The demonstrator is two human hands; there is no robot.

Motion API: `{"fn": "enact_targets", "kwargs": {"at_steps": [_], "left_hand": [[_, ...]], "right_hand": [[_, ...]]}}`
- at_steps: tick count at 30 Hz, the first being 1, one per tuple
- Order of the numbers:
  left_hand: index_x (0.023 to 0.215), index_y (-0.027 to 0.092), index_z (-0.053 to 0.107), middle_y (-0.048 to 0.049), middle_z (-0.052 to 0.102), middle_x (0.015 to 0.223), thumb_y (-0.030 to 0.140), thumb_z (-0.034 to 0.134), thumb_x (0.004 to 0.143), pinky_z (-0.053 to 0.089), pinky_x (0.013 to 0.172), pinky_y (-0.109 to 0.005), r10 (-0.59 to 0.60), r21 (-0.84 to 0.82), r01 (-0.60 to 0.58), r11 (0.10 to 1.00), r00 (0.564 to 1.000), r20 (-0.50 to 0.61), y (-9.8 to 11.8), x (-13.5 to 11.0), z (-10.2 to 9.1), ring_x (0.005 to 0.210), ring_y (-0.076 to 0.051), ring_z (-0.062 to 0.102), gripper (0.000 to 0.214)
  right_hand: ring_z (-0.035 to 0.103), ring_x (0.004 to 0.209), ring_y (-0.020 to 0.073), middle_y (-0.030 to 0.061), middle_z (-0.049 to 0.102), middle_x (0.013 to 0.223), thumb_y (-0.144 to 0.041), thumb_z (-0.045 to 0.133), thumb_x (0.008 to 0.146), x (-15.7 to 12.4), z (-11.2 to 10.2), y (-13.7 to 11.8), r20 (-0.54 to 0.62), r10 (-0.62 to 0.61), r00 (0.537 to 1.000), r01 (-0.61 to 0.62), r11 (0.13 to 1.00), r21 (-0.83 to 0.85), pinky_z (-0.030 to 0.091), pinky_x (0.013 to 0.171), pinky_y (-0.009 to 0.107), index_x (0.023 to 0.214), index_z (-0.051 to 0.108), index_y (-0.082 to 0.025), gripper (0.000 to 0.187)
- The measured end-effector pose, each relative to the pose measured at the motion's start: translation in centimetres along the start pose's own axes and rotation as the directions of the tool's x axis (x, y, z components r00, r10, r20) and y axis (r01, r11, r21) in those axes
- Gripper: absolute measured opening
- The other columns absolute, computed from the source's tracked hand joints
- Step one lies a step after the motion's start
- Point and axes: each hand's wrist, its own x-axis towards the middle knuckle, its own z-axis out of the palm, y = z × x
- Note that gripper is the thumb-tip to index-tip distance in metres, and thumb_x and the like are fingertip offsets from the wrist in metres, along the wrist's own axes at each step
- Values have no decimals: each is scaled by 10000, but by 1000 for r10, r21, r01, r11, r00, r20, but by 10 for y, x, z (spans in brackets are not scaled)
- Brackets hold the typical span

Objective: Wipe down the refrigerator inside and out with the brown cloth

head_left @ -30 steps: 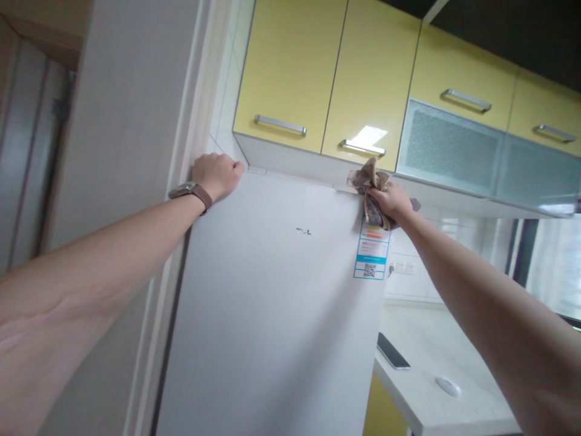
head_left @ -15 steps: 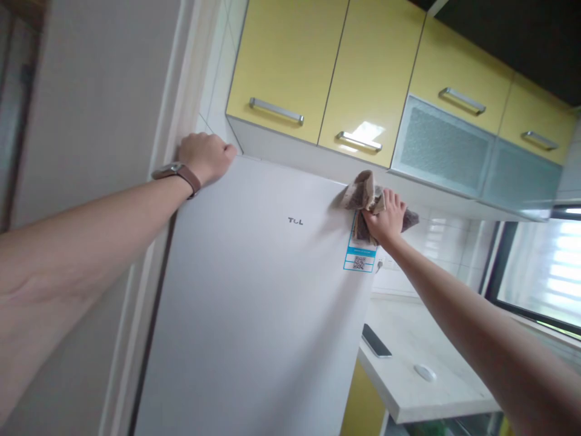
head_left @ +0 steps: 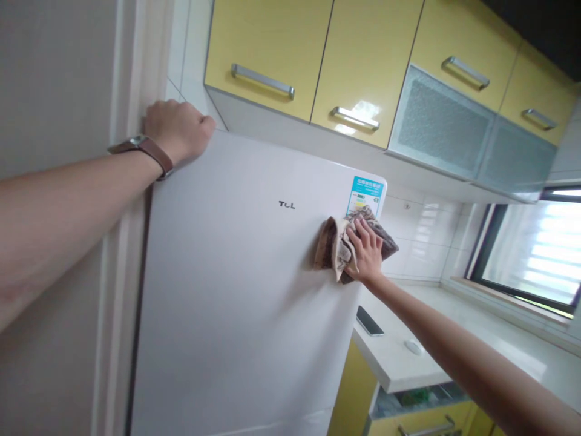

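Observation:
A tall white refrigerator [head_left: 236,272] with a TCL logo fills the middle of the view. My right hand [head_left: 367,251] presses a crumpled brown-and-cream cloth [head_left: 333,242] against its door near the right edge, fingers over the fabric. Just above, the cloth partly covers a blue-and-white energy label [head_left: 365,192]. My left hand [head_left: 179,130], with a brown-strapped watch [head_left: 149,151] at the wrist, rests at the refrigerator's top left corner. Its fingers are curled, and whether they grip the edge is hidden.
Yellow wall cabinets [head_left: 267,42] with metal handles hang low above the refrigerator. A door frame [head_left: 131,242] runs close along the left. At right, a white counter [head_left: 394,363] carries a dark phone [head_left: 370,321] and a small white oval object [head_left: 413,347]. A window [head_left: 531,248] lies beyond.
My right hand has moved the cloth down the refrigerator door, uncovering the upper part of the label. My left hand stays at the top corner while the view has shifted slightly.

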Motion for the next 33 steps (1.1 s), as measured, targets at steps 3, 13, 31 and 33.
{"fn": "enact_targets", "kwargs": {"at_steps": [3,13,31,33], "left_hand": [[1351,-41,604,-236,554,1463,524,193,1054,358,1121,-531,-44,35,49,998,991,-124,0,-1,-1,1332,-390,486,760],[1400,5,576,-188,525,1520,569,163,1061,339,1120,-584,-63,38,68,997,991,-118,0,-3,1,1349,-411,456,776],[1304,19,700,-236,630,1394,501,276,975,402,1096,-527,-55,18,59,998,982,-179,2,-1,2,1305,-399,556,722],[1338,9,673,-229,605,1432,497,271,981,381,1119,-541,-62,4,64,998,985,-163,1,-1,2,1340,-400,530,726]], "right_hand": [[358,1491,433,155,395,1625,-485,545,780,-34,10,-11,-31,-51,998,53,998,46,357,1079,566,1559,391,-271,822],[427,1448,442,139,487,1570,-432,526,803,-166,45,-65,-88,-55,995,67,988,142,423,984,595,1593,379,-304,814],[594,1319,88,-170,690,1310,-195,526,705,-358,81,-153,-54,-759,649,740,614,276,578,624,286,900,744,-430,375],[620,1261,94,-136,685,1329,-179,530,819,-323,66,-128,-25,-749,662,720,625,302,572,665,280,987,740,-405,351]]}}
